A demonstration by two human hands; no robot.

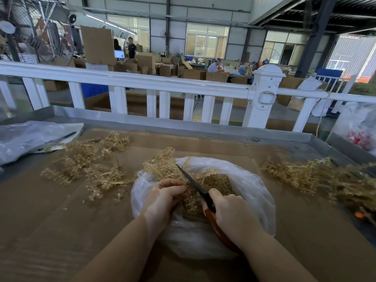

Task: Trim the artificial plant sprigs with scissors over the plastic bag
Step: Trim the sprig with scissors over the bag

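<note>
A clear plastic bag [250,192] lies open on the cardboard-covered table, with a heap of tan cut pieces [217,182] inside. My left hand [162,198] grips a tan plastic sprig [160,167] that reaches up and left over the bag's rim. My right hand [232,212] holds scissors [195,184] by their red-brown handles. The dark blades point up and left, lying against the sprig just beside my left fingers.
Loose tan sprigs [93,163] lie scattered on the table to the left, and a bigger pile [325,178] sits at the right. A crumpled plastic bag with a pen [30,137] lies far left. A white railing [142,84] runs behind the table's metal rim [317,139].
</note>
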